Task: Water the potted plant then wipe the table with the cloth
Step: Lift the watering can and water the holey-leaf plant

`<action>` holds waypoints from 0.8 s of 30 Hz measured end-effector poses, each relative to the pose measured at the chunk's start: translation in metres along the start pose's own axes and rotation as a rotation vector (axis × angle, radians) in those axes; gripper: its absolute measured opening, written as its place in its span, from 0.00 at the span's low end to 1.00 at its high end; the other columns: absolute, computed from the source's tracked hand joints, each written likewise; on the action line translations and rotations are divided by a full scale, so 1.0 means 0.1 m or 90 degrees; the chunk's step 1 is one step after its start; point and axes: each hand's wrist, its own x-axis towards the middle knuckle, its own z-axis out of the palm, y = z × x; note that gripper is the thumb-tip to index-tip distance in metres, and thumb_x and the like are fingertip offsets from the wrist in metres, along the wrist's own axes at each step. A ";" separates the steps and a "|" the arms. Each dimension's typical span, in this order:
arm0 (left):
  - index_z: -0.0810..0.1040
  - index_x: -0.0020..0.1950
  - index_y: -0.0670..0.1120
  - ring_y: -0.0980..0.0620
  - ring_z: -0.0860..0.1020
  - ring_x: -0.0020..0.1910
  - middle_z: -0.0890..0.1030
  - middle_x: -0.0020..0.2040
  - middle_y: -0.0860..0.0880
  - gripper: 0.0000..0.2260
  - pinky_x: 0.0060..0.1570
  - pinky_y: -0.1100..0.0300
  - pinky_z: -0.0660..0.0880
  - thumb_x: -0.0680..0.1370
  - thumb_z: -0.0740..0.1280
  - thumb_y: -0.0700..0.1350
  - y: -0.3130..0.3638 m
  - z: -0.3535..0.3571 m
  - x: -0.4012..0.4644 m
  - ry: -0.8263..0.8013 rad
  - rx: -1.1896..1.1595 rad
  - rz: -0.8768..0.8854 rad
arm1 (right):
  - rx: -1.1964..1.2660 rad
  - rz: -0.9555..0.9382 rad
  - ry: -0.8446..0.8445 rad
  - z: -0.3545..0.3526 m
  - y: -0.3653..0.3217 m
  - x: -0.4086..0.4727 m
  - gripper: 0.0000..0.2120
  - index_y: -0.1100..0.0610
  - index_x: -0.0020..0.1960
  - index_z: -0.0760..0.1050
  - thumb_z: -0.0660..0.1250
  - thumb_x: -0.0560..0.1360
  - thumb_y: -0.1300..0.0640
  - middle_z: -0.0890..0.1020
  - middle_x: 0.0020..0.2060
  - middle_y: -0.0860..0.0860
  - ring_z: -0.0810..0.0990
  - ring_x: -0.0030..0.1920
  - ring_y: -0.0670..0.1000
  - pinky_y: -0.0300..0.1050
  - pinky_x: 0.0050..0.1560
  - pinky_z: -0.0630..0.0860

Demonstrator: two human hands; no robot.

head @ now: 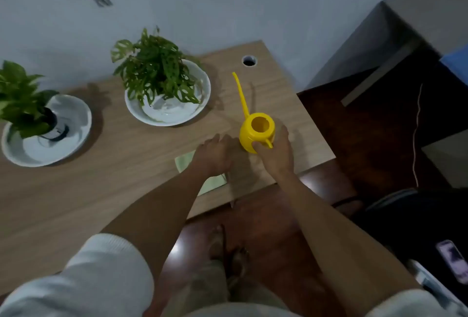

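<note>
A yellow watering can (pixel 255 130) with a long thin spout stands on the wooden table (pixel 101 190) near its right end. My right hand (pixel 277 151) is wrapped around the can's handle. My left hand (pixel 215 154) rests flat on a pale green cloth (pixel 184 162) just left of the can, hiding most of it. A leafy potted plant (pixel 157 73) stands in a white saucer (pixel 202 104) behind the cloth. A second potted plant (pixel 22 104) in its own white saucer (pixel 76 137) is at the far left.
A round cable hole (pixel 249 61) sits at the table's back right corner. The table ends just right of the can; a dark floor (pixel 367 119) and grey furniture (pixel 417 25) lie beyond. A phone (pixel 453 257) lies at lower right.
</note>
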 end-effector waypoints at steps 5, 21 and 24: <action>0.50 0.85 0.45 0.42 0.51 0.84 0.50 0.85 0.43 0.42 0.78 0.45 0.58 0.78 0.68 0.54 -0.01 0.22 0.28 -0.024 0.009 0.017 | 0.076 0.020 -0.022 0.10 0.13 0.17 0.40 0.49 0.74 0.68 0.80 0.66 0.47 0.83 0.54 0.46 0.82 0.53 0.47 0.51 0.55 0.80; 0.46 0.85 0.53 0.45 0.43 0.85 0.43 0.85 0.45 0.42 0.81 0.45 0.46 0.79 0.61 0.67 -0.09 0.57 0.59 0.017 0.004 0.029 | 0.209 -0.036 0.042 0.32 0.17 0.24 0.36 0.46 0.69 0.73 0.84 0.65 0.51 0.83 0.55 0.40 0.82 0.56 0.43 0.50 0.60 0.80; 0.46 0.85 0.53 0.45 0.42 0.85 0.43 0.85 0.46 0.41 0.81 0.45 0.46 0.79 0.62 0.65 -0.12 0.56 0.62 0.009 0.003 0.035 | 0.217 -0.028 0.048 0.33 0.15 0.22 0.36 0.47 0.70 0.72 0.83 0.66 0.51 0.84 0.54 0.40 0.82 0.54 0.42 0.50 0.59 0.80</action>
